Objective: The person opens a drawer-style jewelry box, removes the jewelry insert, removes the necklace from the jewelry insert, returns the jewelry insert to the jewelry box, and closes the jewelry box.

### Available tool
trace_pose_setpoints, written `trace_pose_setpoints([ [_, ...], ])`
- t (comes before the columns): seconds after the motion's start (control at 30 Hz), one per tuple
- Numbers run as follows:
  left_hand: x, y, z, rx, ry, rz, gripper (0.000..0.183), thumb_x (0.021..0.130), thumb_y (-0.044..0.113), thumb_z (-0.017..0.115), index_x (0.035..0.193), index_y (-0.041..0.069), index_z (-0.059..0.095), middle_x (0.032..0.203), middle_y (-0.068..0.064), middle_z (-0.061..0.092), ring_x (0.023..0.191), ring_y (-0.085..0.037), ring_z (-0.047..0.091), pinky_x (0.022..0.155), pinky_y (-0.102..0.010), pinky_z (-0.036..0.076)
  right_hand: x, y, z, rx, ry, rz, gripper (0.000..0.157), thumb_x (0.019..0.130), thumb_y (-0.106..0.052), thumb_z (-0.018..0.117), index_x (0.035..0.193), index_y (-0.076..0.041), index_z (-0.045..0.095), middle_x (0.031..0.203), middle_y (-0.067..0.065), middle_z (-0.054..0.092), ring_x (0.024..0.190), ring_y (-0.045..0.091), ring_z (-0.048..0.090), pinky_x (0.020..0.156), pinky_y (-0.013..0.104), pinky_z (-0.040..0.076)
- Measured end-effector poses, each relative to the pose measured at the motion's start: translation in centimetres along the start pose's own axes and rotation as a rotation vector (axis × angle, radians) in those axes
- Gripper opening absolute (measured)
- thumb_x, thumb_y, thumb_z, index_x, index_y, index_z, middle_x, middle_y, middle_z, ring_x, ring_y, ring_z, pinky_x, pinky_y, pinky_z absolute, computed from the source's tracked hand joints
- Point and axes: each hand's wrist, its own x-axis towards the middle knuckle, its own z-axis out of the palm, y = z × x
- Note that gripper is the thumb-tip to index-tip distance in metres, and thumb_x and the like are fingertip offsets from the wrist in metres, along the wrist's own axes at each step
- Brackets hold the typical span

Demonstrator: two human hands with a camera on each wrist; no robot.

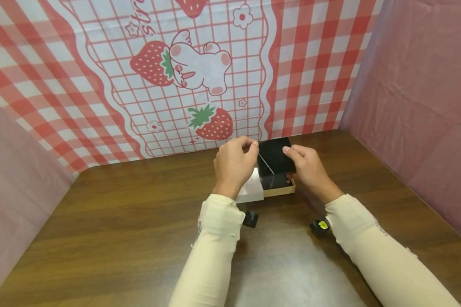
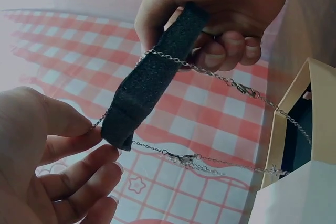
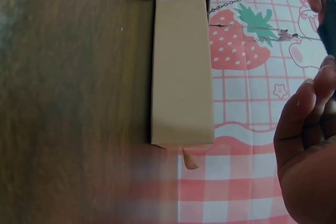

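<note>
My right hand (image 1: 312, 167) grips a black foam pad (image 1: 272, 155), holding it up above a small box. A silver necklace chain (image 2: 210, 72) wraps over the pad, and its two strands run down into the box. At the pad's other edge, my left hand (image 1: 234, 164) pinches a thin part of the chain between thumb and forefinger. The box has a tan drawer (image 3: 184, 72) pulled partly out of a white sleeve (image 1: 252, 191). Dark lining (image 2: 298, 145) shows inside the drawer. Small clasps (image 2: 244, 88) sit along the chain.
The box rests on a brown wooden table (image 1: 138, 221). Behind it hangs a red-and-white checked cloth (image 1: 311, 76) with strawberry prints. Pink cloth walls (image 1: 418, 106) stand at both sides. A small tab (image 3: 190, 159) sticks out from the drawer's end.
</note>
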Motion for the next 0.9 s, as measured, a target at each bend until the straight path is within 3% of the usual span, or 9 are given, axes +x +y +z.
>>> trace_pose_setpoints([
  [0.57,0.4,-0.5,-0.9,-0.049,0.029,0.011,0.019,0.096,0.034,0.063,0.096,0.022,0.079,0.082,0.01,0.071,0.078,-0.011,0.064,0.071,-0.039,0.047,0.0,0.6,0.0,0.023,0.004,-0.015,0.043,0.103,-0.026,0.055,0.074,0.005,0.055,0.06,0.006,0.054,0.051,0.029,0.051,0.048,0.036,0.049],
  [0.9,0.6,-0.5,-1.4,-0.055,0.027,-0.016,0.019,0.096,0.035,0.064,0.096,0.023,0.079,0.08,0.011,0.071,0.079,-0.01,0.064,0.072,-0.039,0.047,0.1,0.7,0.2,0.064,0.03,0.01,0.042,0.103,-0.025,0.056,0.07,0.001,0.055,0.059,0.004,0.053,0.048,0.021,0.05,0.047,0.033,0.048],
])
